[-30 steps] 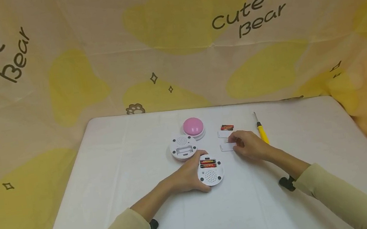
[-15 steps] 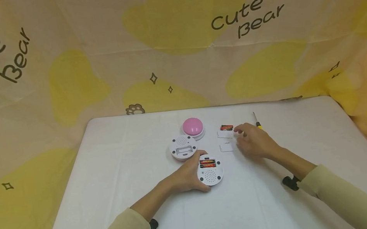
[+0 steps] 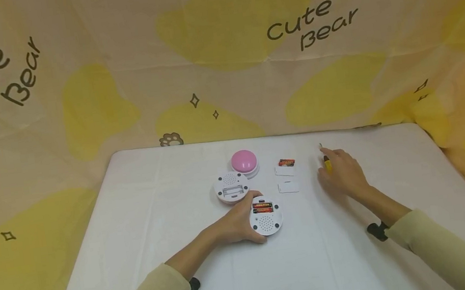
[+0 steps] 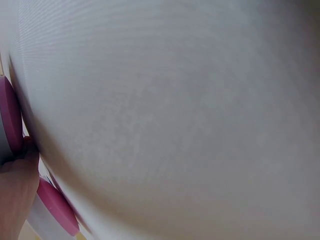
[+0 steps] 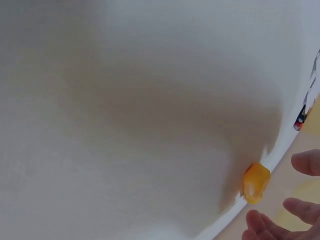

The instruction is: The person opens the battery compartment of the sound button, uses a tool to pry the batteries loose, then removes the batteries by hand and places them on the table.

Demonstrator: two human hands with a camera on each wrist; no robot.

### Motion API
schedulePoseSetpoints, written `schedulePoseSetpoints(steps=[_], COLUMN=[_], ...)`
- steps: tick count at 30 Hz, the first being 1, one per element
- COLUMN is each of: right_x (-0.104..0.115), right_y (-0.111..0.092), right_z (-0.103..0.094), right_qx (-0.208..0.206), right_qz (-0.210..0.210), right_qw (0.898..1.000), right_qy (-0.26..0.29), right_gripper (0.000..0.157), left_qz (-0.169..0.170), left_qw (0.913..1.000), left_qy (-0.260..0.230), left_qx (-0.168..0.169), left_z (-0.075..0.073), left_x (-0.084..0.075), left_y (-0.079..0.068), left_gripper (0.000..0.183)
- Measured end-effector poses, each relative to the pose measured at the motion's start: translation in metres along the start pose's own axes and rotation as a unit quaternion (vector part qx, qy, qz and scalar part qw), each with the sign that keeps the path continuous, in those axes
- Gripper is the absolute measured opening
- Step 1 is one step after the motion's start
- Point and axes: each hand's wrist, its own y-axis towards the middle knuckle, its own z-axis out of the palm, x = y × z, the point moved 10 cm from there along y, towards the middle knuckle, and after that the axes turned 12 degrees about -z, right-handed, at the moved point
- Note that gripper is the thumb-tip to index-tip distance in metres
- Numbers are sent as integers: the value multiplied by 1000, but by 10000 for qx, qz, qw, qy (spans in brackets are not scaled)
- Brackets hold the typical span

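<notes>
My left hand (image 3: 240, 222) grips the rim of a round buzzer button (image 3: 267, 224), thumb on the near side. Its white underside faces up, with two red-and-black batteries (image 3: 262, 208) in the uncovered compartment and a dotted speaker grille. The left wrist view shows this hand (image 4: 17, 192) between two pink domes, one of them a dome (image 4: 10, 117) at the left edge. My right hand (image 3: 343, 172) hovers over a yellow-handled screwdriver (image 3: 328, 164). In the right wrist view its fingers are spread apart from the yellow handle (image 5: 256, 183), holding nothing.
A second buzzer button (image 3: 231, 183) lies upside down with its battery compartment uncovered. Behind it a pink-topped button (image 3: 244, 161) stands upright. Loose batteries (image 3: 286, 162) and two white covers, one a near cover (image 3: 288, 187), lie right of centre. A patterned cloth (image 3: 221, 67) hangs behind the table.
My right hand has moved right, away from the white covers, to the screwdriver, and its fingers have spread. The left hand and its buzzer button have stayed put.
</notes>
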Motion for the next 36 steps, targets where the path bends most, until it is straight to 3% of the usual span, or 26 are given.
schedulePoseSetpoints(steps=[3, 11, 17, 24, 30, 36], right_x=[-4, -4, -6, -9, -11, -18], right_y=[-1, -3, -3, -2, 1, 2], right_z=[4, 6, 10, 11, 10, 2], right_qx=[149, 180, 370, 384, 308, 81], right_qz=[83, -257, -251, -239, -246, 43], right_qw=[9999, 9995, 9989, 9990, 9986, 9929], right_qy=[3, -43, -136, 23, 346, 1185], right_gripper=[57, 43, 39, 39, 38, 39], left_qz=[9, -153, -190, -60, 4, -3], left_qw=[10000, 9999, 9998, 10000, 10000, 10000], left_qy=[-5, -34, -88, 14, -9, -20], left_qx=[-4, 26, 54, -14, -13, -3], left_z=[0, 1, 1, 0, 0, 0], left_x=[0, 2, 1, 1, 1, 0], left_y=[0, 1, 0, 0, 1, 0], left_gripper=[102, 102, 101, 102, 101, 101])
